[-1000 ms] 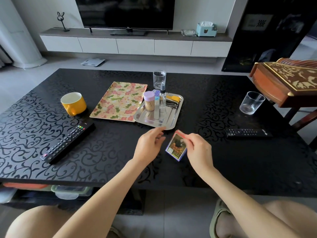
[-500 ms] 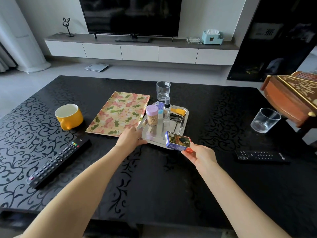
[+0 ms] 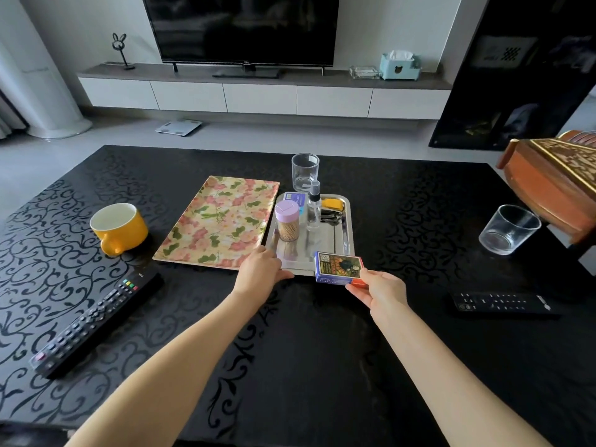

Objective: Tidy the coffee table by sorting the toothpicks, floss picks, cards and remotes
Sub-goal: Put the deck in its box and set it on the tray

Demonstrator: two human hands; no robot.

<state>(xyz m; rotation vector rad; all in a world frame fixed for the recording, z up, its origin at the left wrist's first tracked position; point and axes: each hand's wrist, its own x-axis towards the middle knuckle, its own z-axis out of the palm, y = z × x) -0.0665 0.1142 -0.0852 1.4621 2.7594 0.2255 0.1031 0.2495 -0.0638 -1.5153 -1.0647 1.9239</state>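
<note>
In 1 second my right hand [image 3: 380,290], pinching the card box [image 3: 338,267], has carried it to the near edge of the tray [image 3: 346,233], perhaps touching it. My left hand [image 3: 259,269] now grips the tray corner. Cards nearly sorted.

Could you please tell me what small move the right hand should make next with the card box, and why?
Probably lower the card box flat onto the bare near part of the metal tray and let go: the right hand pinches it at the tray's near edge, and the left hand holds the near-left corner.
</note>
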